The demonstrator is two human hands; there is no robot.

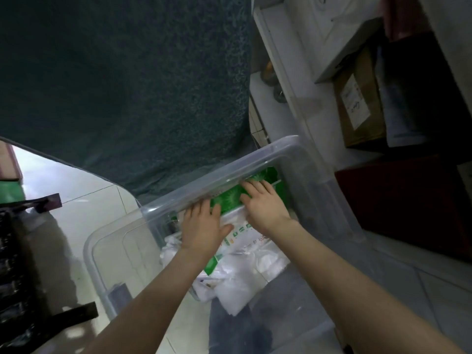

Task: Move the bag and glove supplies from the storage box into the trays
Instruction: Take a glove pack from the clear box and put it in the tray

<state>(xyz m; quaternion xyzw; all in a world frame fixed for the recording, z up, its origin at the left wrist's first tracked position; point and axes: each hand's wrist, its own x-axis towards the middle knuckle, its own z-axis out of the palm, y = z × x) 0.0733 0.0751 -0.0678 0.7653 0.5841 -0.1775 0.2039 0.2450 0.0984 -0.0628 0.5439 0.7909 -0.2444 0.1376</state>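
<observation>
A clear plastic storage box (219, 172) fills the middle of the head view. Inside it lies a green and white packet (229, 198) against the far wall, on top of white plastic bags (245, 274). My left hand (204, 228) rests flat on the packet's left part, fingers spread toward the box wall. My right hand (263, 203) presses on the packet's right part, fingers on the green print. Both hands touch the packet; whether either has closed around it does not show.
A dark teal cloth (127, 85) hangs behind the box. A dark crate (15, 264) stands at the left on the pale tiled floor (84, 190). Cardboard boxes (357, 106) and a dark red cabinet (403, 200) are at the right.
</observation>
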